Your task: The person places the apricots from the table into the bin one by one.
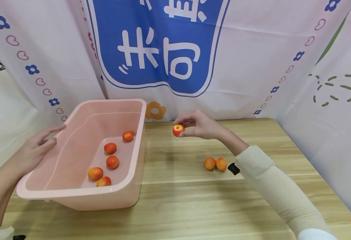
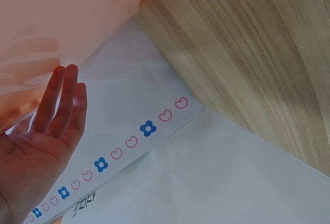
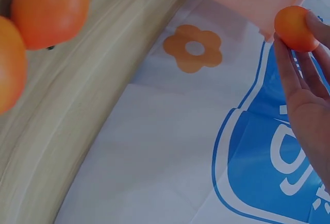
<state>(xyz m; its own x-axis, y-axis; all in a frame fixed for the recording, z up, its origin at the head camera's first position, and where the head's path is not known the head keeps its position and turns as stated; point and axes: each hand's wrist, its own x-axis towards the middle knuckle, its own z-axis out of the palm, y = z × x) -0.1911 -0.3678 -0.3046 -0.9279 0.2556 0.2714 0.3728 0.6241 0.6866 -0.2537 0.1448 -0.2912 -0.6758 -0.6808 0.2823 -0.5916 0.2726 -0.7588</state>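
The right hand (image 1: 200,126) hung above the wooden surface (image 1: 193,200), between the pink plastic tub (image 1: 73,193) and a pair of orange fruits (image 1: 215,164), its fingers (image 3: 289,74) pinching a small red-orange fruit (image 1: 178,130) at their tips. Across the way, the left hand (image 1: 33,151) lay flat against the tub's left rim, fingers straight and relaxed, gripping nothing. Five more fruits (image 1: 112,162) sat loose on the tub's floor.
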